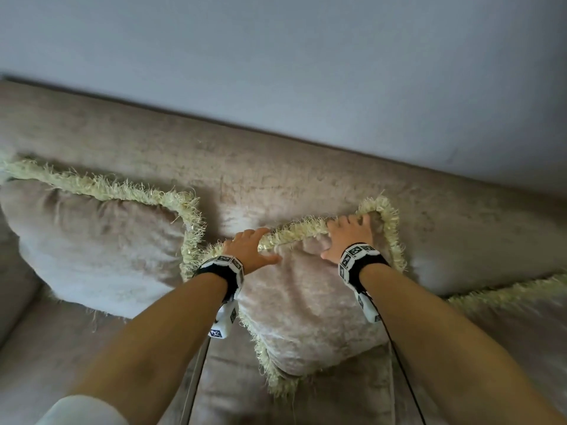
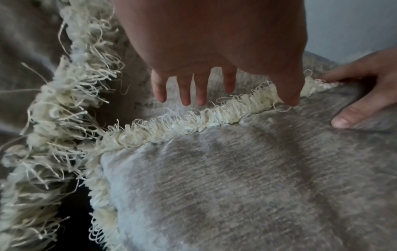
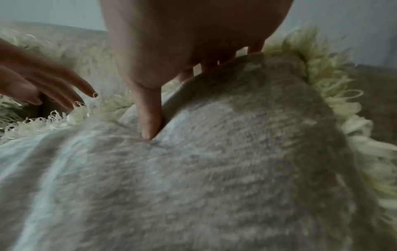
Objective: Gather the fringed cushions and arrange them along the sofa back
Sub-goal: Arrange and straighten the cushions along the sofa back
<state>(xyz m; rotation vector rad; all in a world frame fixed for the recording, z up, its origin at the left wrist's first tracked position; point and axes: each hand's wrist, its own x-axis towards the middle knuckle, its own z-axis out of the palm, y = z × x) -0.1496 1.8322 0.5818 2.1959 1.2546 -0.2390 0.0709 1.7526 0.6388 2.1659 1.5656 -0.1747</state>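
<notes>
Cushion (image 1: 310,305) plush velvet, shaggy cream fringe (image 1: 294,231)

- Bare sofa back (image 1: 306,179) at frame centre leaves passing room above the middle cushion (image 1: 306,302).
- Left cushion (image 1: 92,240) touches it, blocking the left side.
- Third cushion (image 1: 506,294) crowds lower right.

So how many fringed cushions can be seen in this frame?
3. One beige velvet cushion with cream fringe leans on the sofa back at left; the middle cushion is under both hands; a third cushion's fringed edge shows at right. Others may lie out of view.
</notes>
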